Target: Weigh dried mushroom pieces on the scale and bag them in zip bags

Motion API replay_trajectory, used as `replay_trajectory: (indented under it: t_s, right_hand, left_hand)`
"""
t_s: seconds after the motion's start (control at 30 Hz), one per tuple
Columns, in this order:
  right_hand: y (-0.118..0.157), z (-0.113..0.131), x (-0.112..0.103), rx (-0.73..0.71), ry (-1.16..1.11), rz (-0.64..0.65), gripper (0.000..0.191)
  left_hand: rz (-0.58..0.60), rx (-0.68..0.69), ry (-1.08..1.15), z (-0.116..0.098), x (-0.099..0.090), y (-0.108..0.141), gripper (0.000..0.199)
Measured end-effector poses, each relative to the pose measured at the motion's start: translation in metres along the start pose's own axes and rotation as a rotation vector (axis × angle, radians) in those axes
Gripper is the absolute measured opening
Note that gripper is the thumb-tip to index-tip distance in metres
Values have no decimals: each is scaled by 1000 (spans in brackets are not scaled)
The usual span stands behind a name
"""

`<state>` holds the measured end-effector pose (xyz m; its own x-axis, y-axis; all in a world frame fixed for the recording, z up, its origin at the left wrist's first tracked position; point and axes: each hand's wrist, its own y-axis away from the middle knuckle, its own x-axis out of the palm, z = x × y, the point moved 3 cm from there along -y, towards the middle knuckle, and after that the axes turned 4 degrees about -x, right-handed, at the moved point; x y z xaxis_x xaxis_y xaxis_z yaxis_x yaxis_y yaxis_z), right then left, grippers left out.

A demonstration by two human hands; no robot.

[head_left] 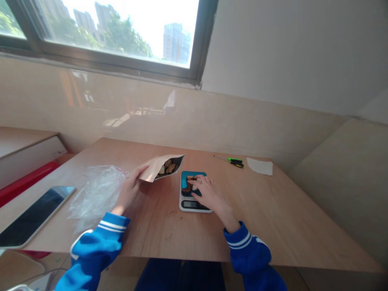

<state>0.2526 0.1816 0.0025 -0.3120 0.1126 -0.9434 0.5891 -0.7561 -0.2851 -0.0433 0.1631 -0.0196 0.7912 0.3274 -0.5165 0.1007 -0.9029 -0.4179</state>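
Sunlight comes through a wide window [118, 36] set above a glossy beige wall panel [151, 109], with tower blocks and trees beyond the glass, and falls across a plywood desk [257, 214]. Toward the far edge lie a green-and-black screwdriver [233, 161] and a scrap of white paper [260, 166]; at the near left sit a tablet [33, 216], its dark screen facing up, and a crumpled clear plastic bag [97, 196] with a red-edged seal. The left hand [129, 192], coming out of a blue sleeve with white stripes [100, 238], is closed on the edge of a kraft paper pouch [154, 169] and holds it tilted just off the desk, its silver-lined mouth open toward the scale, with dark brown chunks [167, 166] showing inside. The right hand [209, 194] reaches over a kitchen scale [188, 204] with a teal pan, its fingers [197, 182] spread on a few similar pieces [188, 184] lying there — whether they have closed on one or merely rest on it cannot be told. The scale's readout is too small to read. The work in hand centres on those pieces, split between pouch and pan — a few crumbs [171, 214] lie on the desk just beside the scale.
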Motion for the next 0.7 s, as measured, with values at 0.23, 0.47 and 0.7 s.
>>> replay_trajectory:
  t_s: [0.23,0.47,0.7]
  right_hand:
    - [13,-11,8,68,-51,-64,43]
    - [22,-18,8,81,-125,-141,43]
    - [78,-62,7,313,-296,-397,33]
  left_hand:
    - [-2,-5,4,-5,-1,-1,49]
    - [14,-11,2,-3,-1,1,49]
    - [-10,-2,6,-1,0,1,49]
